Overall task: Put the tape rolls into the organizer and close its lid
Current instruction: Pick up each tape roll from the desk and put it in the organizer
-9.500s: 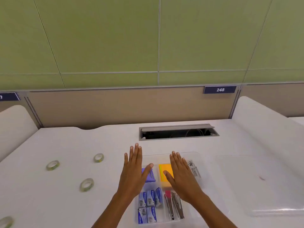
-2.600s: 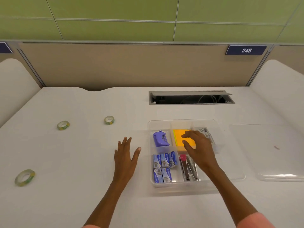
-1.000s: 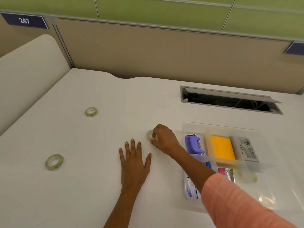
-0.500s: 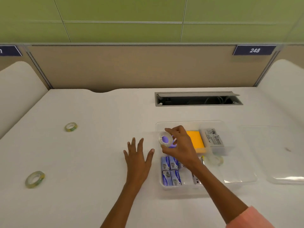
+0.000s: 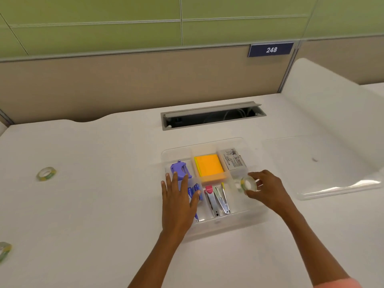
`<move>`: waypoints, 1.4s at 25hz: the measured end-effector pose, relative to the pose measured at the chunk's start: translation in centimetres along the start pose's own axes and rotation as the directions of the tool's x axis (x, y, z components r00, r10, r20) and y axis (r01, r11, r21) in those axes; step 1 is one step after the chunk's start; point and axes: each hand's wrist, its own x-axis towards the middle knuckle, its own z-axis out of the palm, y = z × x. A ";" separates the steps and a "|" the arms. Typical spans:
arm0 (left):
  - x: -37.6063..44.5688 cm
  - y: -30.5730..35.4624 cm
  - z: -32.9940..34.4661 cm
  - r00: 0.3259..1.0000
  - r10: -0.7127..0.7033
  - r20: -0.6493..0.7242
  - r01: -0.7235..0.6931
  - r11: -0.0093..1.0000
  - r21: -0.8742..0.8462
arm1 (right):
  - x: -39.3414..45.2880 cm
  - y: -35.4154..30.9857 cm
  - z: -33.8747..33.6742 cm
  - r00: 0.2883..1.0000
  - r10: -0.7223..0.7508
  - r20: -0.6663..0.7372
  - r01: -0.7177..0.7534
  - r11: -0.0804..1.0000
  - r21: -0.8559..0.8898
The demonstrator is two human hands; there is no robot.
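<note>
Your right hand has carried the tape roll from above the purple staple remover, where it was half a second ago, across to the right-hand compartment of the clear organizer, and your left hand has slid from the bare desk onto the organizer's left side. From the head camera, your right forearm reaches in from the lower right, wrist slightly bent, with thumb and fingertips curled around the roll so that it stands on edge, its hole facing you; whether it already touches the compartment floor cannot be told. A second roll seems to lie just behind it in the same compartment, though the clear plastic blurs it. Your left arm comes up from the bottom centre, palm down, fingers straight and a little spread, holding nothing; they lie over the blue staple boxes, with the fingertips reaching the staple remover. Orange sticky notes fill the middle rear compartment, a white labelled box sits to their right, and two staplers lie in the front middle slot. Two more tape rolls remain on the white desk well to the left: one at mid-left, another cut by the left edge. Off to the right, the clear lid lies flat on the desk, apart from the organizer.
</note>
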 end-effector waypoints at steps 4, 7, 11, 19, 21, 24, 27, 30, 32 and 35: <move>0.0 -0.4 0.4 1.000 -0.019 0.022 0.019 1.000 -0.015 | -0.3 0.8 1.2 0.997 0.055 0.055 -0.046 0.987 -0.155; 0.1 -0.3 0.5 0.999 -0.018 0.027 0.018 1.000 -0.009 | -0.1 0.2 1.5 0.984 0.130 0.125 -0.093 0.959 -0.267; 0.0 -0.4 0.4 1.000 -0.022 0.017 0.022 0.999 -0.033 | 0.3 0.1 1.4 0.970 0.179 0.164 -0.128 0.950 -0.284; 0.2 -0.3 0.4 0.999 -0.025 0.024 0.026 0.998 -0.048 | -0.1 -0.2 1.0 0.962 0.178 0.206 -0.132 0.967 -0.219; 0.1 -0.4 0.4 0.999 -0.028 0.017 0.029 0.998 -0.055 | -0.2 -0.3 0.9 0.958 0.190 0.216 -0.142 0.965 -0.220; 0.2 -0.4 0.5 0.999 -0.037 0.018 0.038 0.997 -0.068 | -0.2 -0.5 1.0 0.955 0.199 0.221 -0.152 0.965 -0.214; 0.2 -0.4 0.5 0.998 -0.049 0.026 0.051 0.996 -0.074 | -0.2 -0.6 0.9 0.951 0.201 0.233 -0.147 0.962 -0.229; 0.2 -0.4 0.6 0.998 -0.056 0.036 0.059 0.996 -0.067 | -0.1 -0.4 0.8 0.945 0.204 0.255 -0.156 0.968 -0.197; 0.2 -0.4 0.6 0.997 -0.060 0.044 0.062 0.996 -0.058 | -0.1 -0.1 0.8 0.948 0.219 0.232 -0.192 0.972 -0.136; 0.2 -0.4 0.6 0.997 -0.060 0.044 0.062 0.997 -0.052 | 0.0 0.0 1.0 0.966 0.223 0.130 -0.216 0.974 -0.060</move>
